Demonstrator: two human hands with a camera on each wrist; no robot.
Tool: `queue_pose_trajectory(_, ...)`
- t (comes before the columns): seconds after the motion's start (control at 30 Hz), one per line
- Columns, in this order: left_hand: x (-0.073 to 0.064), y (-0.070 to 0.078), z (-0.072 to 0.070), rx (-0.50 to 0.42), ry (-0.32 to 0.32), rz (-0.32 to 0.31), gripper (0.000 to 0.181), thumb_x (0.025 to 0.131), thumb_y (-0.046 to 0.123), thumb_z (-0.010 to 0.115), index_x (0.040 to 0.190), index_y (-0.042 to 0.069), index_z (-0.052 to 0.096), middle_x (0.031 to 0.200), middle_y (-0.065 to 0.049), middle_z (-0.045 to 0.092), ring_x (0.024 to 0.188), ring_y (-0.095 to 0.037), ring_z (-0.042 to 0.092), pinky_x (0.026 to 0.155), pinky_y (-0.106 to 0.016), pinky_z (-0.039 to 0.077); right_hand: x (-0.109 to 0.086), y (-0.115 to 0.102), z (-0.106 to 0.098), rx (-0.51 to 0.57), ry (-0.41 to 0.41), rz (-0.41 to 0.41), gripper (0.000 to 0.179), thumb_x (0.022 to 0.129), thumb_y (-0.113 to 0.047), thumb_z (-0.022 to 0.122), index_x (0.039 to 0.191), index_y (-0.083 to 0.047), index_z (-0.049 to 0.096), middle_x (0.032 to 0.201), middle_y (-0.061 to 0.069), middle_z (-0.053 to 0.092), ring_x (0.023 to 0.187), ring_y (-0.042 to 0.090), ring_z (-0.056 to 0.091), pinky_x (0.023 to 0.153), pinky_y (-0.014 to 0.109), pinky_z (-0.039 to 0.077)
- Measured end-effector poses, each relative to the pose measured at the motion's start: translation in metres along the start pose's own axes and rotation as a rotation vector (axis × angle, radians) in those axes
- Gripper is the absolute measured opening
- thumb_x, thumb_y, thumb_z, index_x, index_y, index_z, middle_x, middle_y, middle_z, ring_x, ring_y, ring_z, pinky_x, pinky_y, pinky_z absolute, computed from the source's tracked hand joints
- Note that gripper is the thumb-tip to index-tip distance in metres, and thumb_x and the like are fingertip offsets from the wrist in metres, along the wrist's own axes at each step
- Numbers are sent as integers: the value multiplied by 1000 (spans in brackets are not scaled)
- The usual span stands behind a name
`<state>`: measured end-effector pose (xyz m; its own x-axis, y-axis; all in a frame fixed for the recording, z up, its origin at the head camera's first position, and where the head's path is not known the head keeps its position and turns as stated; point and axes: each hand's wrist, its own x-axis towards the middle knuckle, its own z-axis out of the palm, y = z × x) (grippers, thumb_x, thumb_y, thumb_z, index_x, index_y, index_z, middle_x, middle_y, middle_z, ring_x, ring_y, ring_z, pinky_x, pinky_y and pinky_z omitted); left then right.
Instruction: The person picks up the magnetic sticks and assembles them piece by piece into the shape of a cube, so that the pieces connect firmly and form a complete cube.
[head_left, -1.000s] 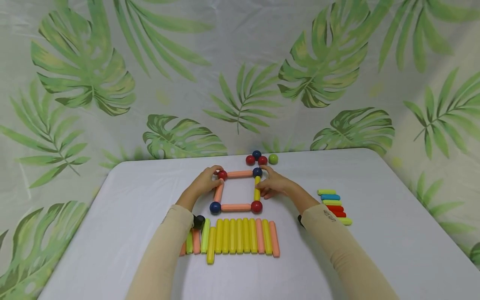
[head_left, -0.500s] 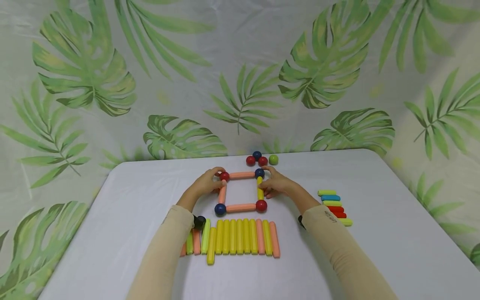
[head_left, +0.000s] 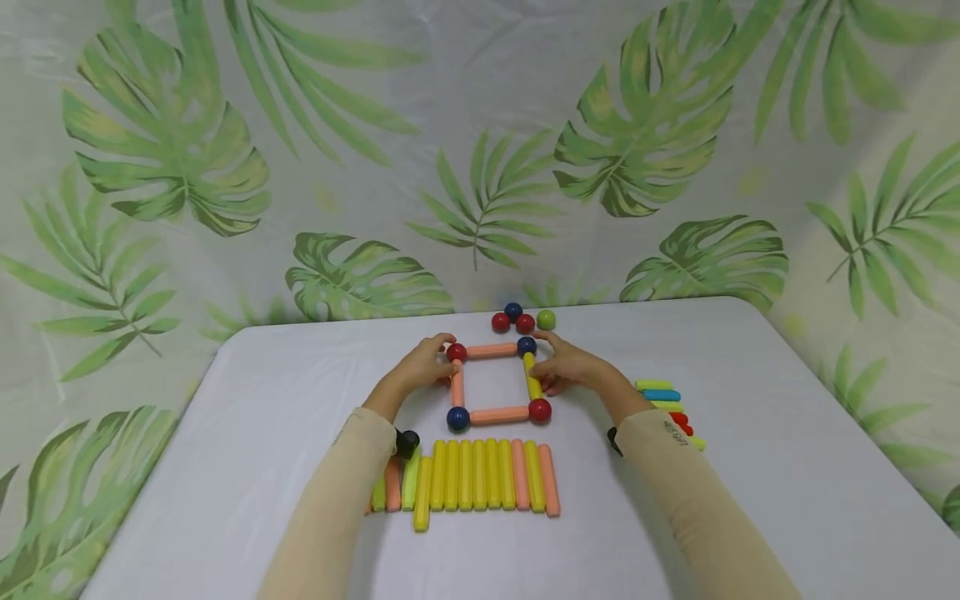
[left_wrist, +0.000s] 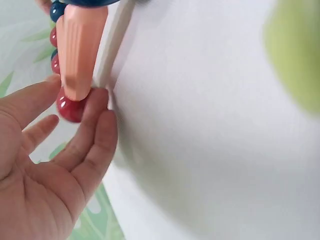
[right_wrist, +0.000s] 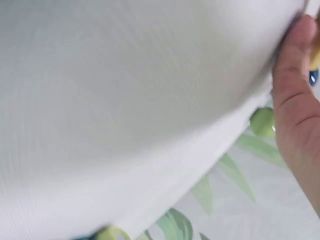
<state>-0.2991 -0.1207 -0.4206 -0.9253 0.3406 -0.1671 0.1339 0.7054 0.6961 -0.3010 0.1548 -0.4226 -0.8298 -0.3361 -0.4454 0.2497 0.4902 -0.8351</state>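
A square of sticks and balls [head_left: 498, 414] lies flat on the table between the hands. Its sides are pink sticks, except a yellow stick [head_left: 532, 377] on the right. Red and blue balls alternate at the corners. My left hand [head_left: 423, 367] holds the far left corner, fingers about the red ball [left_wrist: 71, 107] and the pink stick [left_wrist: 80, 50] in the left wrist view. My right hand [head_left: 567, 367] holds the far right corner, thumb at the yellow stick and a finger by the blue ball [head_left: 527, 346]. In the right wrist view its grip is mostly cut off.
A row of yellow, pink and green sticks [head_left: 480, 475] lies nearer me. Shorter coloured sticks [head_left: 660, 396] lie at the right, partly behind the right sleeve. Red and blue balls [head_left: 513, 312] and a green ball [head_left: 546, 319] sit near the table's far edge.
The square has slid to the right in both hands. Its near side has swung farther right than its far side. The loose sticks and balls have stayed put.
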Motion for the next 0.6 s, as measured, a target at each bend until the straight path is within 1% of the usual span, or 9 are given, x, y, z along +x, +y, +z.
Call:
queue_pose_trajectory(0.07, -5, -2, -8, 11, 8, 6, 52, 87, 17, 60, 133, 6, 38, 130, -22, 38, 89, -24, 55, 84, -38, 42, -7, -2, -5, -88, 14, -38, 78, 85, -18, 61, 143, -20, 9, 87, 19, 60, 72, 27, 59, 67, 36, 51)
queue_pose_trajectory(0.13, -15, -2, -21, 21, 20, 42, 50, 88, 17, 58, 133, 6, 38, 129, -22, 38, 89, -26, 56, 83, -39, 43, -22, -3, -13, -196, 41, -98, 79, 85, -25, 61, 143, -18, 8, 99, 19, 58, 82, 28, 58, 71, 38, 49)
queue_pose_trajectory(0.17, -23, -2, -27, 25, 28, 63, 48, 89, 18, 57, 132, 6, 39, 129, -21, 39, 92, -27, 56, 83, -40, 43, -31, -3, -17, -262, 60, -139, 79, 85, -29, 61, 143, -18, 9, 104, 18, 57, 87, 28, 58, 73, 38, 49)
queue_pose_trajectory(0.23, -42, -2, -40, 50, 52, 119, 46, 89, 20, 57, 130, 6, 41, 127, -18, 42, 96, -29, 54, 83, -41, 43, -55, 1, -25, -363, 98, -225, 77, 85, -35, 61, 142, -18, 14, 111, 17, 53, 94, 29, 55, 78, 41, 47)
queue_pose_trajectory(0.33, -80, -7, -51, 68, 82, 191, 44, 90, 21, 56, 129, 5, 42, 124, -16, 45, 98, -30, 52, 80, -41, 45, -94, 12, -34, -470, 158, -330, 71, 83, -38, 63, 139, -17, 23, 114, 13, 51, 103, 30, 51, 85, 46, 42)
queue_pose_trajectory(0.4, -107, -16, -51, 90, 113, 205, 43, 89, 21, 57, 127, 5, 44, 122, -15, 47, 97, -28, 52, 78, -40, 45, -117, 23, -38, -518, 191, -378, 66, 84, -34, 63, 136, -13, 30, 115, 13, 50, 105, 32, 49, 88, 48, 39)
queue_pose_trajectory(0.47, -132, -27, -45, 106, 142, 191, 43, 88, 20, 59, 125, 4, 46, 119, -15, 49, 96, -27, 52, 76, -38, 46, -136, 37, -43, -540, 219, -405, 60, 84, -29, 64, 133, -9, 37, 116, 13, 51, 107, 34, 48, 88, 50, 38)
queue_pose_trajectory(0.53, -153, -39, -36, 123, 169, 153, 42, 87, 18, 61, 123, 3, 47, 115, -16, 50, 92, -26, 52, 73, -37, 45, -150, 53, -47, -567, 244, -413, 54, 83, -24, 65, 128, -6, 43, 117, 13, 51, 106, 34, 48, 87, 51, 38)
queue_pose_trajectory(0.6, -169, -51, -26, 124, 182, 87, 42, 85, 17, 63, 121, 2, 48, 109, -14, 52, 86, -22, 52, 68, -33, 45, -159, 69, -52, -582, 257, -416, 47, 82, -19, 66, 123, -4, 48, 114, 12, 54, 103, 32, 49, 85, 50, 40)
